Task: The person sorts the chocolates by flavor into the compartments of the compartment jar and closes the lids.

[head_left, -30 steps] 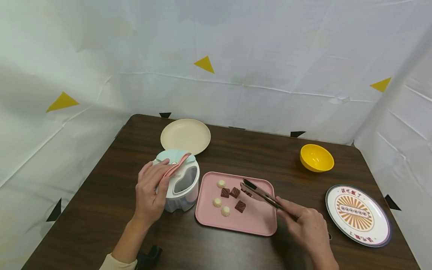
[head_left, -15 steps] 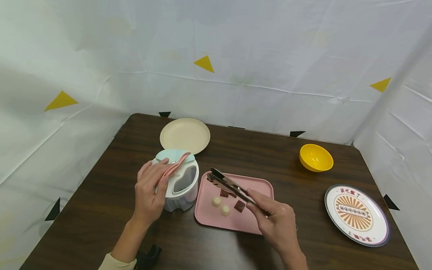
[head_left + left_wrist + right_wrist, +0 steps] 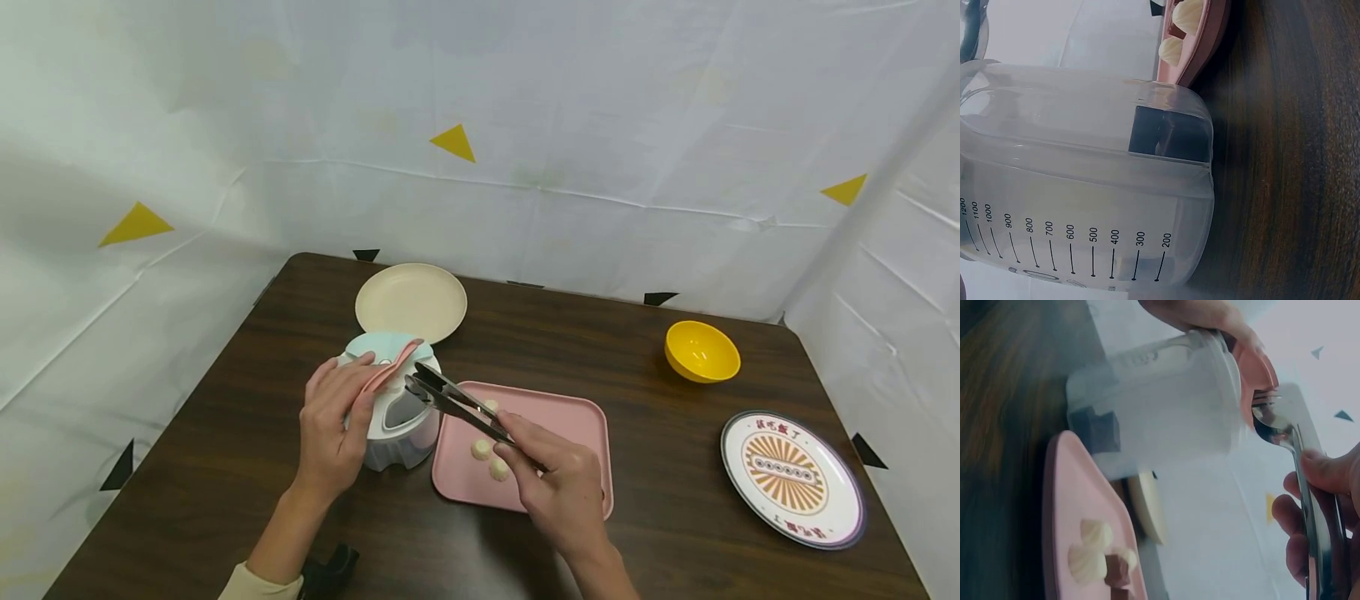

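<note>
Left hand (image 3: pixel 335 425) wrapped round the side of a clear plastic container (image 3: pixel 401 417), thumb and fingers holding back its pink lid flap (image 3: pixel 390 371) so that the opening stays uncovered. Right hand (image 3: pixel 558 492) closed on a pair of metal tongs (image 3: pixel 457 402), thumb and fingers pressing the two arms nearly together, tips poised over the container's opening; what, if anything, sits between the tips cannot be made out. Seen through the container's clear wall (image 3: pixel 1085 187) from the left wrist, printed measuring marks and one dark square chocolate (image 3: pixel 1169 134) lying at the bottom. Just beside the container, to its right, a pink tray (image 3: pixel 562 417) on the dark wooden table (image 3: pixel 225 433), bearing pale shell-shaped sweets (image 3: pixel 480 448) near its left edge, partly hidden behind the right hand. From the right wrist, the same pale sweets and a brown piece (image 3: pixel 1119 572) close together on the tray, tongs' tips at the container's rim. Farther back, a cream plate (image 3: pixel 411 302); to the right, well apart, a yellow bowl (image 3: pixel 702 351) and a patterned plate (image 3: pixel 793 477). White sheeting with yellow triangles (image 3: pixel 453 143) behind.
</note>
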A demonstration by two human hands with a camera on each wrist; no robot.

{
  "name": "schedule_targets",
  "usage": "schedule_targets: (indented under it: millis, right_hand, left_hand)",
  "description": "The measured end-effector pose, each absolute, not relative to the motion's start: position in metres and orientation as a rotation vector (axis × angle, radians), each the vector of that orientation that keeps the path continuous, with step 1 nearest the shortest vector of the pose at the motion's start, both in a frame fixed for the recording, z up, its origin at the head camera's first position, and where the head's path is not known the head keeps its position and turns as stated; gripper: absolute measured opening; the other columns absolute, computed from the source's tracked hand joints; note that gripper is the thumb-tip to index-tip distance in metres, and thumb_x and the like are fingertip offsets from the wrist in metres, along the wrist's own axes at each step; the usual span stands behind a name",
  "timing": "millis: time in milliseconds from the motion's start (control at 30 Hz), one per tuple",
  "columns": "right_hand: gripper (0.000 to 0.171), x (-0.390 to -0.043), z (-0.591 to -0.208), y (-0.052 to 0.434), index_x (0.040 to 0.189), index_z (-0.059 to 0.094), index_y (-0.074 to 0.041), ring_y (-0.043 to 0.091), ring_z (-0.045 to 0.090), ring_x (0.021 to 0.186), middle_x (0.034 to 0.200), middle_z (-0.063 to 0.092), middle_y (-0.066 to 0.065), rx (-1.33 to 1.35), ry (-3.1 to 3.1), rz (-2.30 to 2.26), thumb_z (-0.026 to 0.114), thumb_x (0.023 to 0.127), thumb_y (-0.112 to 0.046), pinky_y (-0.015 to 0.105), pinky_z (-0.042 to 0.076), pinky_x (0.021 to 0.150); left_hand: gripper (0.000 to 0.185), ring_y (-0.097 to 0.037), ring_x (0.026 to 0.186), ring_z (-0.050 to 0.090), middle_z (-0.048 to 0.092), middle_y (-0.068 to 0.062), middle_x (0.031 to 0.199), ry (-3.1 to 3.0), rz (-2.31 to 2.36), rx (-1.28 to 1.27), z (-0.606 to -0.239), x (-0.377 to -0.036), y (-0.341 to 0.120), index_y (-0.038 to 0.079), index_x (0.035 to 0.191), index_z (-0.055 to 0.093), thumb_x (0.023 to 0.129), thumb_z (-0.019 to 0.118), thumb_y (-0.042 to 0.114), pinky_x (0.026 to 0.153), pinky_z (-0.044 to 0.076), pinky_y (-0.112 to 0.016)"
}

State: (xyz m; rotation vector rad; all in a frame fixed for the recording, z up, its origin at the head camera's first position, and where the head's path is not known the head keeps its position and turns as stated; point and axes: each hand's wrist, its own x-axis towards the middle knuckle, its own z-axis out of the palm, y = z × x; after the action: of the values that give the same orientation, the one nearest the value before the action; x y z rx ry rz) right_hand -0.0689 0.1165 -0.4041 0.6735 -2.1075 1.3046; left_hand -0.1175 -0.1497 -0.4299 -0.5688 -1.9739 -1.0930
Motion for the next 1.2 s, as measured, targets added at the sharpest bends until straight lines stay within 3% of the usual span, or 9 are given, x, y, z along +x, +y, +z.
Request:
schedule_targets:
  millis: [233, 733, 900, 1033, 1200]
  right_hand:
    - [0.035, -0.072, -0.405, 0.109, 0.11, 0.075, -0.003, 0.022, 0.071, 0.097, 0.107, 0.072, 0.006, 0.69, -2.081, 1.256, 0.081, 0.075, 0.0, 0.024, 0.051, 0.086]
    - [0.039, -0.072, -0.408, 0.106, 0.112, 0.074, -0.005, 0.005, 0.071, 0.071, 0.099, 0.074, 0.003, 0.671, -2.131, 1.223, 0.082, 0.074, -0.002, 0.023, 0.046, 0.094]
    - [0.04, -0.072, -0.408, 0.107, 0.113, 0.074, -0.006, 0.012, 0.072, 0.082, 0.102, 0.074, 0.003, 0.661, -2.153, 1.199, 0.083, 0.074, -0.004, 0.026, 0.049, 0.091]
    - [0.042, -0.072, -0.408, 0.107, 0.114, 0.074, -0.006, 0.011, 0.072, 0.079, 0.098, 0.075, 0.002, 0.664, -2.158, 1.205, 0.083, 0.073, -0.003, 0.029, 0.051, 0.089]
    - [0.045, -0.071, -0.407, 0.109, 0.117, 0.073, -0.007, 0.008, 0.071, 0.073, 0.095, 0.075, 0.0, 0.673, -2.163, 1.228, 0.084, 0.073, -0.005, 0.022, 0.055, 0.071]
  left_hand:
    - [0.034, -0.031, 0.113, 0.062, 0.07, -0.012, 0.112, -1.959, -1.087, -0.574, -0.43, -0.118, -0.149, 0.005, 0.11, 0.072, 0.1, 0.049, 0.028, 0.106, 0.027, -0.056]
    - [0.035, -0.031, 0.115, 0.061, 0.071, -0.009, 0.113, -1.979, -1.094, -0.565, -0.431, -0.117, -0.15, 0.007, 0.115, 0.071, 0.1, 0.048, 0.029, 0.107, 0.026, -0.056]
    - [0.034, -0.031, 0.114, 0.062, 0.071, -0.011, 0.112, -1.965, -1.09, -0.567, -0.431, -0.118, -0.149, 0.006, 0.112, 0.072, 0.1, 0.049, 0.027, 0.106, 0.027, -0.056]
    - [0.033, -0.031, 0.113, 0.062, 0.071, -0.012, 0.111, -1.959, -1.092, -0.571, -0.431, -0.118, -0.149, 0.006, 0.111, 0.072, 0.1, 0.049, 0.027, 0.107, 0.027, -0.055]
    - [0.033, -0.031, 0.114, 0.062, 0.071, -0.012, 0.112, -1.965, -1.095, -0.566, -0.43, -0.118, -0.149, 0.006, 0.112, 0.072, 0.1, 0.049, 0.027, 0.107, 0.026, -0.054]
